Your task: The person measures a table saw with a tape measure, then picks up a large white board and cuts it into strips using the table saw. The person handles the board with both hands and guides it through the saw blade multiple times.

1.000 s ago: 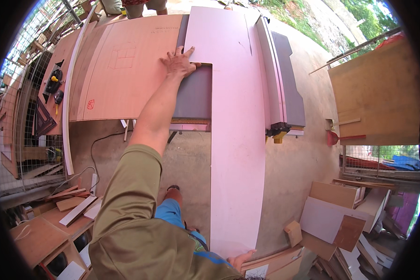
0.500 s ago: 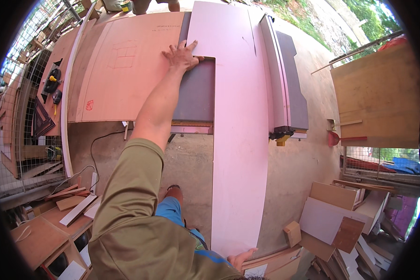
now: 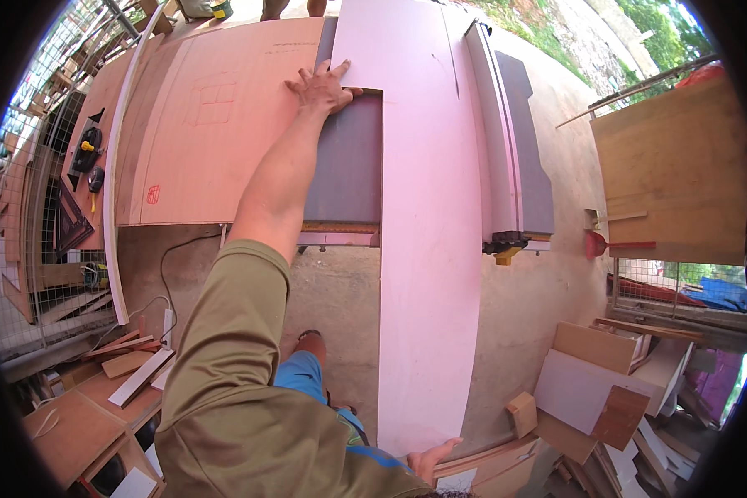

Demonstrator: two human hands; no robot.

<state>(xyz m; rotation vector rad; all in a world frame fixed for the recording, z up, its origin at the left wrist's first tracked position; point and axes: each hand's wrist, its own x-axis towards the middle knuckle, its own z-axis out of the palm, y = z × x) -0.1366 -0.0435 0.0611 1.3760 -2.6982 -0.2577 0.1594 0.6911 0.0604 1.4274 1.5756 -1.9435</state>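
Observation:
A long pale pinkish board (image 3: 427, 274) with a rectangular notch in its left side runs across the saw table (image 3: 349, 166). My left hand (image 3: 322, 86) lies spread with fingers apart at the board's upper left part, by the notch corner, reaching over its edge. My right hand (image 3: 432, 455) grips the board's near end at the bottom, its fingers partly hidden. A fence (image 3: 494, 133) stands along the board's right side. Left of the saw lies a salmon-coloured panel (image 3: 216, 149) with red markings.
Tools (image 3: 87, 149) and a triangle square (image 3: 70, 216) lie on the far left panel. Offcuts fill both lower corners (image 3: 589, 390) (image 3: 124, 373). A cable (image 3: 166, 274) crosses the floor. A brown sheet (image 3: 672, 174) stands at right. Another person's legs (image 3: 290, 8) show at the top.
The pale board has slid forward, away from me, its notch moving higher in the picture. My left hand and forearm have moved forward with it.

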